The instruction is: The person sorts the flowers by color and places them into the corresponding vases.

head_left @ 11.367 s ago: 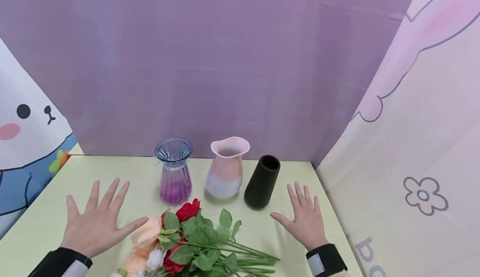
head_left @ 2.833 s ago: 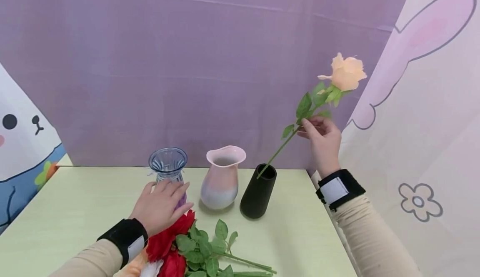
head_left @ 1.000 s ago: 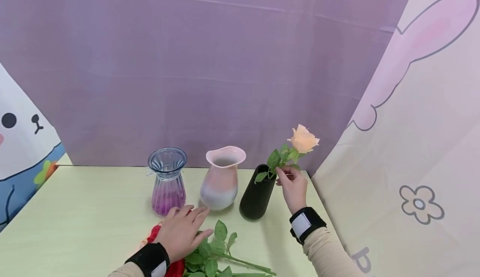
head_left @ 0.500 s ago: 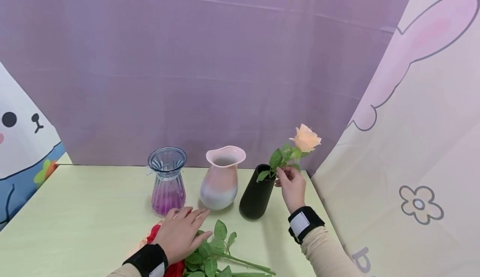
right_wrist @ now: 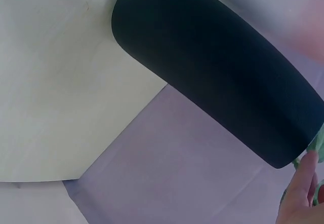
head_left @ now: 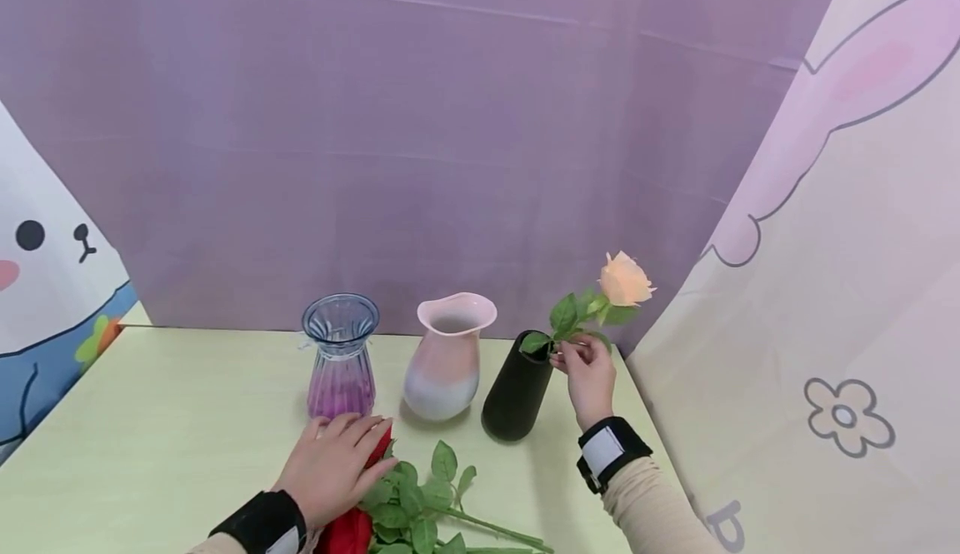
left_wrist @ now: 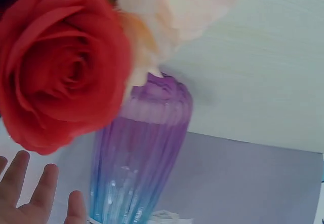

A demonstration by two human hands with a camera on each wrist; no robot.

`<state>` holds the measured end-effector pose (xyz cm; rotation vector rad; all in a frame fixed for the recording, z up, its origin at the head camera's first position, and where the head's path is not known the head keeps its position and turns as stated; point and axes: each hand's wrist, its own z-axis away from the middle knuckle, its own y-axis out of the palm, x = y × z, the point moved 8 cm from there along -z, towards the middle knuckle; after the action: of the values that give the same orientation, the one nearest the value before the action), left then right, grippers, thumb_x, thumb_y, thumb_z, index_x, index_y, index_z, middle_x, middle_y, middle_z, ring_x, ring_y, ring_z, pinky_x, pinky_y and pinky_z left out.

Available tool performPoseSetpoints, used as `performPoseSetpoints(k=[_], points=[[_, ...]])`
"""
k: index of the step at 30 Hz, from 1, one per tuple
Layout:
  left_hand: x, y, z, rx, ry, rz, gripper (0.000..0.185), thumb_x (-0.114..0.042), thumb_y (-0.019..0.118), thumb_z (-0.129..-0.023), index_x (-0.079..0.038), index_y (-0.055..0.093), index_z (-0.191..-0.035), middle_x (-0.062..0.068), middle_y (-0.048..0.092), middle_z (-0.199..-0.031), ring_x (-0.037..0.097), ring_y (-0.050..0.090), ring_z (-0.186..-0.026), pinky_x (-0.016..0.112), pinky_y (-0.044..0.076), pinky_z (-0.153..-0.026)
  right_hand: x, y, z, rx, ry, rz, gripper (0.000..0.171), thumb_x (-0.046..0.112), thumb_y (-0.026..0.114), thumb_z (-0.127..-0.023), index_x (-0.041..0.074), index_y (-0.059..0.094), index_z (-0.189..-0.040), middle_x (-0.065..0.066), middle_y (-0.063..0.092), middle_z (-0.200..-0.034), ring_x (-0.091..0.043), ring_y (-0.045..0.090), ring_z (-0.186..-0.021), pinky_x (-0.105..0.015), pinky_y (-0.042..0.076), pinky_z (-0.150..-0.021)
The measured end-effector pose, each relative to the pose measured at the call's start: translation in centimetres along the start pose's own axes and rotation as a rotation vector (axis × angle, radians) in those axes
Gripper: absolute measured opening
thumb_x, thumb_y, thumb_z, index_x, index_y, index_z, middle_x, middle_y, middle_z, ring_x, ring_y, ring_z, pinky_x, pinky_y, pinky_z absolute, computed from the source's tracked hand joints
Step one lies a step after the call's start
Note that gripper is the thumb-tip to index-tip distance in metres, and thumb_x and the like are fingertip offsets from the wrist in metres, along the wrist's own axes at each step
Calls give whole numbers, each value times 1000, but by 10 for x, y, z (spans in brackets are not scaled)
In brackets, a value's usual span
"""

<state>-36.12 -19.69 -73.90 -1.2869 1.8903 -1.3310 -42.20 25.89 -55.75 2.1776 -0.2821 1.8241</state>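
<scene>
A peach rose (head_left: 625,281) stands in the black vase (head_left: 517,387), leaning right. My right hand (head_left: 581,362) pinches its stem just above the vase mouth, by the leaves. In the right wrist view the black vase (right_wrist: 217,67) fills the frame and my fingertips (right_wrist: 301,193) show at the lower right corner. My left hand (head_left: 337,462) rests with straight fingers on a red rose (head_left: 378,450) in the bunch of flowers (head_left: 408,512) lying at the table's front. The left wrist view shows that red rose (left_wrist: 61,62) close up, with my fingers (left_wrist: 30,193) below it.
A pink vase (head_left: 447,358) and a purple glass vase (head_left: 341,358) stand left of the black one on the pale green table (head_left: 150,421). A purple cloth backs the table, and cartoon curtains hang at both sides.
The peach rose, held high above the black vase 2.8 s ago, now sits deep in it. Over the last second my left hand slid slightly left on the bunch.
</scene>
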Motion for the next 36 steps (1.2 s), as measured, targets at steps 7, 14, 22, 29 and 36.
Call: performPoseSetpoints(k=[7, 14, 22, 29, 36], points=[[28, 28, 15, 44, -33, -9, 77, -87, 34, -84, -52, 24, -151, -16, 42, -152, 31, 36, -142, 73, 21, -105, 6, 0, 4, -12, -18, -4, 41, 19, 72, -92, 7, 55, -126, -17, 70, -111, -26, 75, -85, -35, 62, -78], [56, 45, 33, 19, -90, -37, 77, -89, 35, -82, -59, 16, -150, -24, 40, -150, 25, 36, -140, 75, 21, -99, 33, 9, 26, 9, -39, 63, 28, 13, 68, -94, 9, 60, -121, -10, 69, -111, -18, 74, -86, -29, 61, -79], [74, 34, 47, 56, -149, -75, 77, -90, 33, -81, -60, 14, -150, -23, 39, -151, 20, 37, -136, 74, 23, -100, -101, -7, -56, 153, -202, 40, 38, 22, 72, -92, 11, 61, -128, -15, 71, -107, -29, 73, -87, -40, 62, -74], [97, 36, 65, 52, -202, -74, 74, -91, 35, -80, -63, 16, -146, -23, 43, -147, 19, 36, -135, 74, 19, -102, -231, -15, -115, 264, -260, 2, 42, 24, 72, -93, 17, 60, -133, -14, 68, -115, -44, 69, -95, -50, 61, -75], [121, 59, 94, 160, -284, -134, 75, -93, 29, -78, -64, 15, -145, -21, 48, -143, 28, 38, -135, 80, 15, -100, -228, 5, -82, 304, -250, -4, 38, 25, 75, -90, 15, 64, -126, -13, 70, -111, -43, 69, -92, -49, 61, -71]])
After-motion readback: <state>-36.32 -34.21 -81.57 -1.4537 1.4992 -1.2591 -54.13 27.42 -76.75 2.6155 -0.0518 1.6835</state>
